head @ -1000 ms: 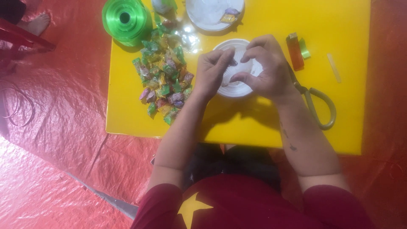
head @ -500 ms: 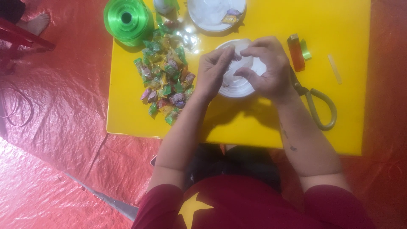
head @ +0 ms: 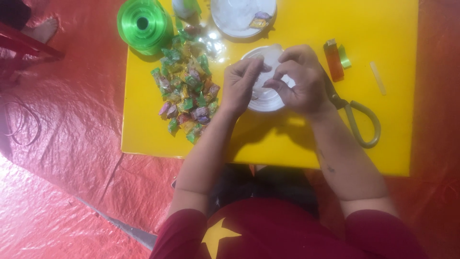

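Since the earlier frame, little is changed: both hands are kept over the white round lid (head: 268, 96), with the fingers shifted only slightly.

In the head view, the left hand (head: 242, 84) is curled narrow, its fingertips pinched over the lid; what is pinched cannot be told. The right hand (head: 299, 79) is likewise curled, fingertips meeting the left above the lid's middle. The lid is laid flat on the yellow worktop (head: 393, 29). A heap of wrapped candies (head: 187, 93) is spread just beside the left hand. A green ribbon spool (head: 143, 26), a white bowl (head: 242, 17), an orange lighter (head: 333, 60) and olive-handled scissors (head: 359, 122) are seen around.
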